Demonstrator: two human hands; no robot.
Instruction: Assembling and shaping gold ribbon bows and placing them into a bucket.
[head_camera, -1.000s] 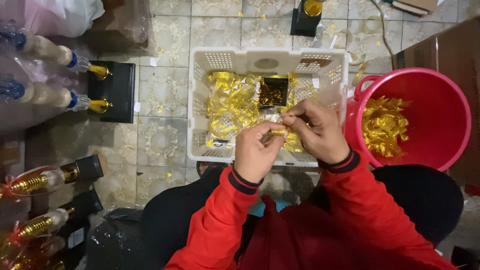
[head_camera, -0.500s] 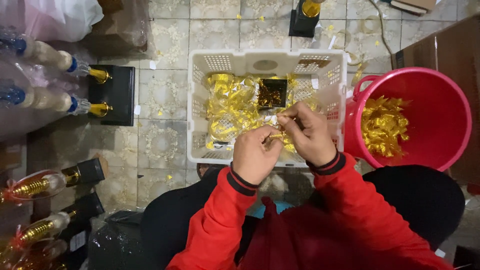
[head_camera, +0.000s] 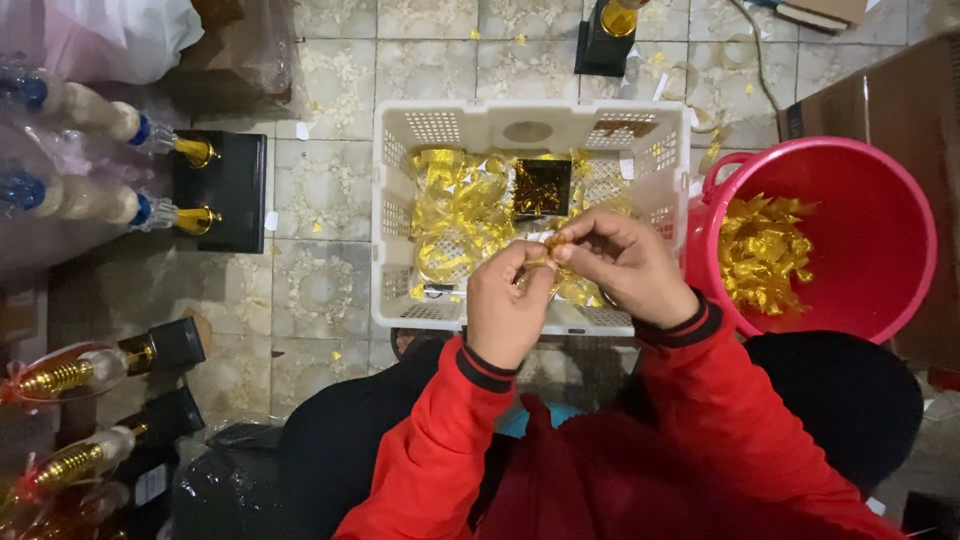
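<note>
Both hands pinch one small gold foil piece at frame centre.

The left hand (head_camera: 508, 312) and right hand (head_camera: 625, 265) hold the gold foil piece (head_camera: 548, 247) between fingertips; since a second ago the hands have drawn slightly closer, working it. Beneath them sits the white crate (head_camera: 400, 200) of gold foil; the red bucket (head_camera: 880, 240), right, holds more.

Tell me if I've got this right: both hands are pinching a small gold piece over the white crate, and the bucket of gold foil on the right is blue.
Not quite. The head view shows the bucket is pink-red, not blue. The rest holds: the left hand and right hand pinch a small gold piece over the white crate.
</note>
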